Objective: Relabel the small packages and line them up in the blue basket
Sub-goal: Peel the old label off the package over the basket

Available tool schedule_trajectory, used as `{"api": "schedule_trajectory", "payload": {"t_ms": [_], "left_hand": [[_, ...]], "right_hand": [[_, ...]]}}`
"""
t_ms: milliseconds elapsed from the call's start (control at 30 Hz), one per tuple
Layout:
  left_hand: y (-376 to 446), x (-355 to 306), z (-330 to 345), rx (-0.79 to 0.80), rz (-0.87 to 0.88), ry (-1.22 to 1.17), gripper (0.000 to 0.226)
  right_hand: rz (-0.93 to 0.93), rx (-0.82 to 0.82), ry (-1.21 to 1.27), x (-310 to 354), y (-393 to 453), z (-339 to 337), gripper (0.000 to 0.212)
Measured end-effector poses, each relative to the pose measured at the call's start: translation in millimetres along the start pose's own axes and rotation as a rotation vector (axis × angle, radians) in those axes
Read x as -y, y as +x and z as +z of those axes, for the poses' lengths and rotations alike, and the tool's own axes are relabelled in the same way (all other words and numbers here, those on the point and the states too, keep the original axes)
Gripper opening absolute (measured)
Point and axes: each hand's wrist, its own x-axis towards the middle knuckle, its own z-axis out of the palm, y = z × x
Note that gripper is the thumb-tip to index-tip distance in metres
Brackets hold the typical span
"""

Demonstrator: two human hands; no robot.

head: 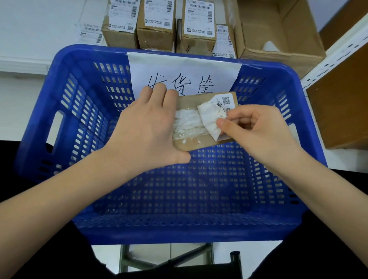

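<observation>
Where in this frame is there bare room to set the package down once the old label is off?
The perforated floor of the blue plastic basket is bare from near wall to far wall. The left hand holds the small brown cardboard package above it; the right hand pinches the torn white label. Behind the basket, labelled cardboard boxes crowd the white tabletop, bare at far left.

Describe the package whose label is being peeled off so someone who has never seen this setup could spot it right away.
Find the blue basket; the small package is held just above it. The left hand grips it, while the right hand pinches its half-peeled label. Unlike the labelled boxes behind the basket, its brown face shows torn white residue.
</observation>
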Motion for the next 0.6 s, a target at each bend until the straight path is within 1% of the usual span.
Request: {"api": "schedule_trajectory", "payload": {"t_ms": [167,267,333,433,600], "left_hand": [[1,0,1,0.007,0.019,0.029,0.086],[0,-1,2,0.029,0.016,0.031,0.087],[0,1,2,0.026,0.007,0.028,0.087],[1,4,0,0.005,0.007,0.035,0.086],[-1,2,-1,0.019,0.011,0.031,0.087]], "right_hand": [[0.025,-0.029,-0.066,-4,2,2,0.017],[0.036,-0.029,-0.054,-4,3,1,0.019],[0.070,0.066,-0.027,-2,3,-2,0.017],[0.122,0.253,-0.015,1,4,-9,0.024],[0.216,0.378,-0.003,4,6,-20,0.025]]}}
